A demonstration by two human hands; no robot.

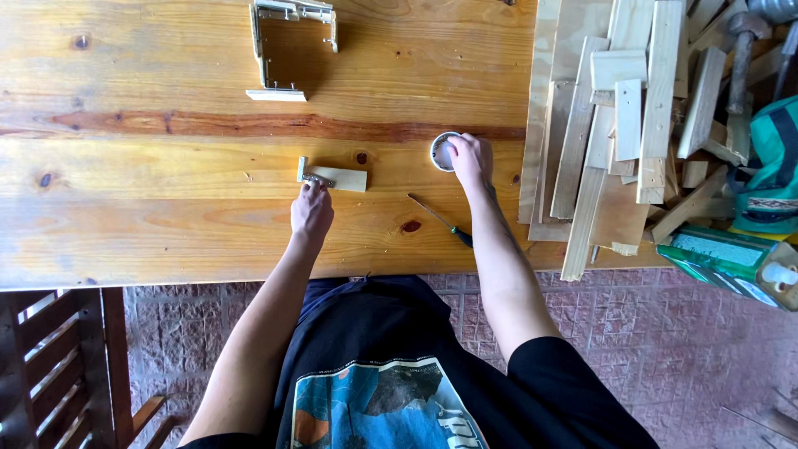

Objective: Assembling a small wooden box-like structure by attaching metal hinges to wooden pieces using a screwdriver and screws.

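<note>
Small wood block (342,178) with metal bracket pinned by left hand (312,209) fingertips near table (166,241) front edge, kept steady; right hand (470,158) fingers dipped into small round container (443,150), nothing visibly gripped.

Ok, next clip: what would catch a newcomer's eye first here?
Two bare arms reach over a long wooden table. The left hand touches a small wood block with a metal bracket; the right hand dips into a small round white container. A heap of wood offcuts lies at the right.
</note>
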